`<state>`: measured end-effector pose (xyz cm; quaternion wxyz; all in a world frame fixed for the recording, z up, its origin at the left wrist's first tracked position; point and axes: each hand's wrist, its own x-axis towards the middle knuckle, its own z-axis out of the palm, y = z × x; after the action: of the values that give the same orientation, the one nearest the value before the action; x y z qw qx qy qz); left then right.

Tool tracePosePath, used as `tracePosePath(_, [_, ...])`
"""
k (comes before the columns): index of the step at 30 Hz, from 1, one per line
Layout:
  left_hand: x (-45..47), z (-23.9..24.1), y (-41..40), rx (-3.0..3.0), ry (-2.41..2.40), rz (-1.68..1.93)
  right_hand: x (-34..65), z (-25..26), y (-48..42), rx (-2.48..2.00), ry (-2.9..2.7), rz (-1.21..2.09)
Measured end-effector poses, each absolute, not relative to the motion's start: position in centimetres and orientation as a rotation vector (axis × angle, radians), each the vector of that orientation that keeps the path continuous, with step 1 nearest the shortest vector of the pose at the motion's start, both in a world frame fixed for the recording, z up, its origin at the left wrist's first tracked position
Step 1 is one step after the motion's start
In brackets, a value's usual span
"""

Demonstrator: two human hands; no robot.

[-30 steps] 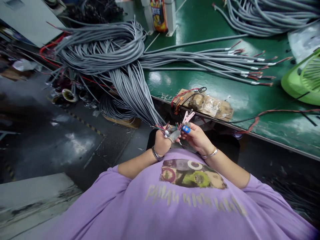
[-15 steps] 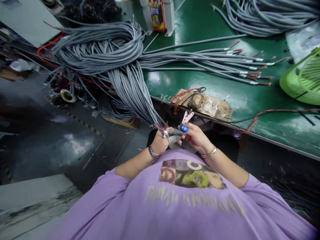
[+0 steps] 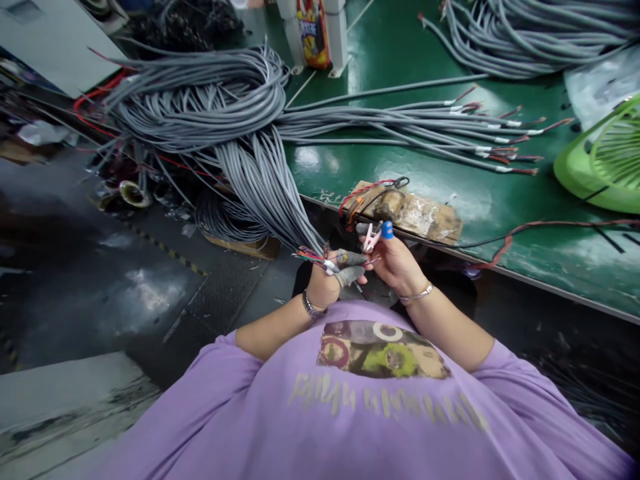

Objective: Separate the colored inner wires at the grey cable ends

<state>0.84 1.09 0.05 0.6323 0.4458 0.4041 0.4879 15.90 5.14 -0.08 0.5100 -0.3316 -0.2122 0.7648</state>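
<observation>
My left hand [image 3: 324,285], with grey covers on its thumb and finger, is closed around the stripped end of a grey cable. Thin coloured wires [image 3: 309,254] and a white wrap [image 3: 329,266] show at its grip, and fine wire ends reach toward the other hand. In my right hand [image 3: 399,268] is a small pink clip-like tool [image 3: 371,239], held at the fingers close to those wire ends. A blue cover [image 3: 387,230] caps the right thumb, which is raised. The fingers under the tool are partly hidden.
A thick grey cable bundle [image 3: 200,100] hangs over the green table [image 3: 380,160]. Stripped cable ends [image 3: 500,140] lie across it. A wooden block [image 3: 425,213] with wires sits at the edge; a green fan [image 3: 600,160] stands right, another cable coil [image 3: 540,33] behind.
My right thumb has lifted off the wires, and the pink tool has tipped and dropped slightly toward the fingers. My left hand keeps its hold on the cable end.
</observation>
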Motion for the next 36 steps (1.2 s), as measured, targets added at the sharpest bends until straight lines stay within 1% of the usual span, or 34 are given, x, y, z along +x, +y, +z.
tracePosePath(12, [1.1,0.0,1.1,1.011,0.980,1.029,15.6,-0.3,5.1,-0.781,-0.504,1.876])
tracePosePath(18, [0.3,0.0,0.5,0.992,0.984,1.040,16.3,-0.9,4.8,-0.784,-0.399,1.893])
tracePosePath(26, [-0.3,0.3,1.7,0.744,0.914,1.017,18.2,-2.3,4.1,-0.827,-0.253,1.879])
tracePosePath(36, [-0.1,-0.4,2.1,0.654,0.971,1.009,18.7,-2.6,3.4,-0.851,-0.304,1.882])
